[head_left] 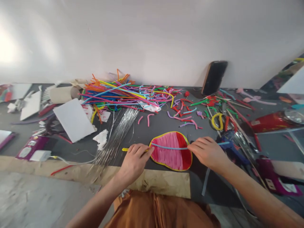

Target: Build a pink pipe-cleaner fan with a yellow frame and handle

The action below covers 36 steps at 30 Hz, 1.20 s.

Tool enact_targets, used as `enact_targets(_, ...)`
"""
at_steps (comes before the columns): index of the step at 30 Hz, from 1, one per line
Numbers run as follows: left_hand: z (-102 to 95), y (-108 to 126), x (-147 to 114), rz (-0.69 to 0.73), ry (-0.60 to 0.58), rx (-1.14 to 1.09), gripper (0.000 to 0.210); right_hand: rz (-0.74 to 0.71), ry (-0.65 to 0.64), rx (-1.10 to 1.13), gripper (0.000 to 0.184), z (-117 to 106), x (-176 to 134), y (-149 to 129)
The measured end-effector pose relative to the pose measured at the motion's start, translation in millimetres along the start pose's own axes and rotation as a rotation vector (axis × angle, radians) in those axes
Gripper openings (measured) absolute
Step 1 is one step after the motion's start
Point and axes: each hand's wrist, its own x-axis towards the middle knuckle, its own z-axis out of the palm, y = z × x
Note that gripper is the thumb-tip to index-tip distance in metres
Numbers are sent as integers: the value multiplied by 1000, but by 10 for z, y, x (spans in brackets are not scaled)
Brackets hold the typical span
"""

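A light blue pipe cleaner is stretched across a rounded pink and red piece with a yellow border, which lies flat on the dark table. At its left end, my left hand has its fingers closed on the pipe cleaner, at the edge of the piece. A yellow strip pokes out to the left of that hand. My right hand pinches the pipe cleaner by the piece's right edge, and the blue tail shows beyond the knuckles. Fingertips are partly hidden in both hands.
Behind lies a heap of coloured pipe cleaners, with cut bits around it. Thin metal wires and a white card are on the left. A phone leans against the wall. A red can lies at right, near a blue-handled tool.
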Motion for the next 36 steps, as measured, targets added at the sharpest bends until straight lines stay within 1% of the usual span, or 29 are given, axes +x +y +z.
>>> enact_targets(4, 60, 39, 54, 25, -2, 68, 47, 5, 39, -1, 25, 51, -22, 6)
enact_targets(9, 76, 47, 158, 55, 28, 65, 41, -7, 121, 16, 20, 88, -17, -7)
enact_targets(13, 74, 50, 249, 52, 34, -4, 25, 11, 109, 22, 17, 92, 2, -25)
enact_targets(16, 73, 50, 296, 52, 28, -46, 20, 37, 90, 19, 18, 100, 3, -26)
enact_targets(21, 70, 37, 313, 78, 11, -88, 19, 71, 94, 25, 22, 132, -4, -13)
enact_targets(27, 61, 13, 307, 94, 10, -101, 19, 98, 98, 43, 21, 118, 7, 7)
enact_targets(32, 42, 1, 314, 101, 8, -97, 21, 148, 95, 36, 19, 119, -40, 72)
enact_targets(36, 33, -3, 292, 108, 36, -100, 25, 137, 114, 35, 21, 136, -79, 95)
